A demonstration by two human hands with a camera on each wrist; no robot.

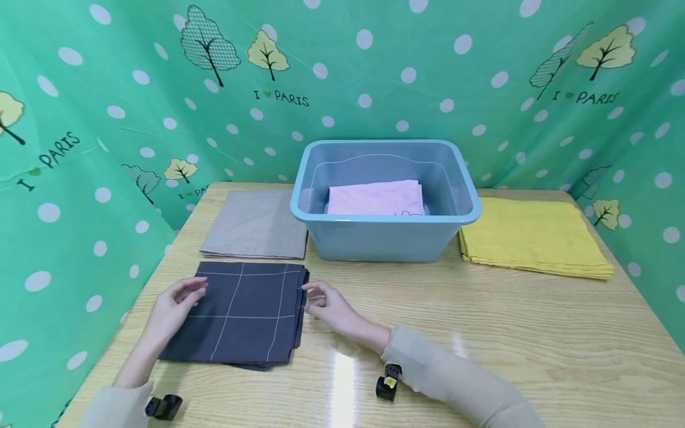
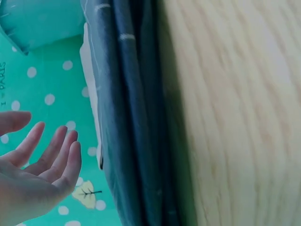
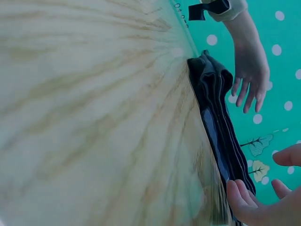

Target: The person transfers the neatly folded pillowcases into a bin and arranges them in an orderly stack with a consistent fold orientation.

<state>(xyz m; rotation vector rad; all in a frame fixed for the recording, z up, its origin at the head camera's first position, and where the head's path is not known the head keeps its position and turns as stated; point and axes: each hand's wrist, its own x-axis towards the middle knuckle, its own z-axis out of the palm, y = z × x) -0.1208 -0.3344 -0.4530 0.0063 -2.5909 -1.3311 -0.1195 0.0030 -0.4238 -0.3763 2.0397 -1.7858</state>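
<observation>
A dark navy cloth with thin white grid lines (image 1: 241,327), folded into a layered rectangle, lies on the left part of the table. My left hand (image 1: 173,306) hovers above its left edge, fingers loosely bent and nothing in them; the left wrist view shows this hand (image 2: 44,174) raised over the folds. At the cloth's right edge is my right hand (image 1: 333,306), fingers relaxed. In the right wrist view, the fingertips of the right hand (image 3: 263,205) come right up to the stacked dark layers (image 3: 218,113), with the thumb held apart from them.
Behind the navy cloth lies a folded grey cloth (image 1: 257,223). A blue plastic bin (image 1: 374,238) stands at the back middle with a folded pink cloth (image 1: 374,198) inside. A folded yellow cloth (image 1: 535,238) lies at the back right of the wooden table (image 1: 455,309).
</observation>
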